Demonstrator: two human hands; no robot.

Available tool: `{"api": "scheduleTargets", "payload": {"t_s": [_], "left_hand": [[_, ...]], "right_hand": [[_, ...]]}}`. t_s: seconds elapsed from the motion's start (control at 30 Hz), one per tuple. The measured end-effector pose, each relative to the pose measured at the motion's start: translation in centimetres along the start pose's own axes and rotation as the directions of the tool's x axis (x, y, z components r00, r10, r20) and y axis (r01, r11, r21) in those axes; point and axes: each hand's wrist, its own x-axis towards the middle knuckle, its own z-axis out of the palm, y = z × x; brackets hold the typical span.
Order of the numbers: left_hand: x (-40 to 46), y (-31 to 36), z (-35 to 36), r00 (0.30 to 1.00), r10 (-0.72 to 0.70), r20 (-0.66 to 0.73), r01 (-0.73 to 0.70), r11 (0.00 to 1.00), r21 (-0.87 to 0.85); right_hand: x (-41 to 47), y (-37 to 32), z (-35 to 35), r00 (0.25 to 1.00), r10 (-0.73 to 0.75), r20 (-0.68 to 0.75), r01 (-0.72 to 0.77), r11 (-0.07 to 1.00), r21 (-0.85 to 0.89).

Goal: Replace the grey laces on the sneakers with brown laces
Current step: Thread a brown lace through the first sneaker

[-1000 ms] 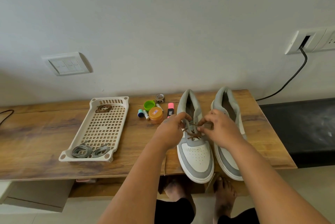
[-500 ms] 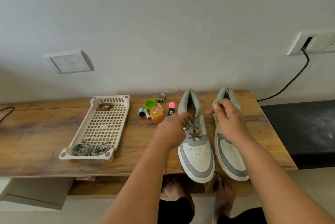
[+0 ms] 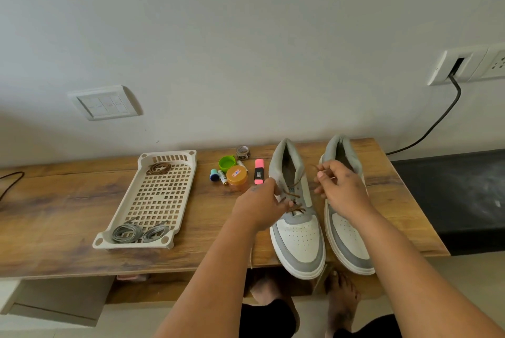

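Two grey-and-white sneakers stand side by side on the wooden table, toes toward me. The left sneaker point(image 3: 297, 239) has a brown lace point(image 3: 293, 195) crossed through its lower eyelets. My left hand point(image 3: 259, 206) rests against that sneaker's left side, fingers at the lace. My right hand point(image 3: 338, 187) pinches one end of the brown lace above the right sneaker point(image 3: 347, 242), whose eyelets are hidden behind the hand. A cream perforated tray point(image 3: 153, 201) holds two coiled grey laces point(image 3: 136, 232) at its near end and a coiled brown lace point(image 3: 159, 168) at its far end.
Between tray and sneakers lie a green cap point(image 3: 226, 162), an orange-lidded jar point(image 3: 236, 177), small batteries point(image 3: 218, 175), a pink highlighter point(image 3: 258, 171) and a tape roll point(image 3: 242, 152). A black cable point(image 3: 437, 121) hangs from a wall socket at right. The table edge point(image 3: 136, 272) is near me.
My right hand has pulled the brown lace end up and to the right, away from the left sneaker's eyelets, drawing the lace taut. My left hand stayed at the sneaker's side.
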Motion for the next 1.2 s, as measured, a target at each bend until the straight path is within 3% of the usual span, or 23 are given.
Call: {"api": "scheduleTargets", "payload": {"t_s": [0.1,0.2,0.33,0.4,0.47,0.53,0.67,0.83,0.93,1.1,1.2], "left_hand": [[0.0,-0.2,0.4,0.994,-0.053,0.091,0.058,0.997,-0.057],[-0.4,0.0,-0.1,0.993,-0.075,0.096,0.088,0.987,-0.137],[-1.5,0.9,-1.2,0.983,-0.138,0.119,0.164,0.955,-0.247],[-2.3,1.5,-1.7,0.978,-0.156,0.136,0.192,0.932,-0.307],[-3.3,2.4,-2.2,0.983,-0.129,0.130,0.172,0.901,-0.399],[-4.9,3.6,-2.9,0.993,-0.080,0.086,0.114,0.844,-0.524],[-7.9,5.9,-3.9,1.000,0.004,-0.016,-0.014,0.730,-0.683],[-9.7,6.5,-4.8,0.992,0.013,-0.129,-0.099,0.724,-0.683],[-10.3,6.0,-4.8,0.989,0.019,-0.148,-0.112,0.750,-0.652],[-10.3,6.1,-4.2,0.993,0.051,-0.105,-0.104,0.798,-0.594],[-9.8,5.3,-4.6,0.991,0.011,-0.134,-0.089,0.804,-0.588]], "right_hand": [[-0.4,-0.4,0.2,0.996,-0.060,0.072,0.065,0.995,-0.072],[-1.0,-0.8,0.1,0.984,-0.108,0.139,0.130,0.979,-0.157],[-2.2,-1.1,-0.3,0.981,-0.193,-0.024,0.154,0.847,-0.508],[-2.9,-1.7,-0.3,0.978,-0.199,-0.061,0.132,0.819,-0.558],[-3.7,-2.2,0.1,0.984,-0.180,-0.007,0.149,0.834,-0.531],[-4.8,-2.4,0.6,0.987,-0.147,0.067,0.162,0.903,-0.399],[-6.8,-4.0,0.5,0.967,-0.243,0.070,0.251,0.958,-0.139],[-7.8,-3.7,-0.7,0.985,-0.167,-0.037,0.161,0.977,-0.139],[-8.2,-3.3,-1.3,0.999,-0.038,0.032,0.040,0.999,-0.033],[-8.9,-4.7,-2.4,0.970,-0.220,0.100,0.227,0.972,-0.068],[-8.4,-3.7,-4.0,0.998,-0.061,-0.018,0.060,0.996,-0.061]]}}
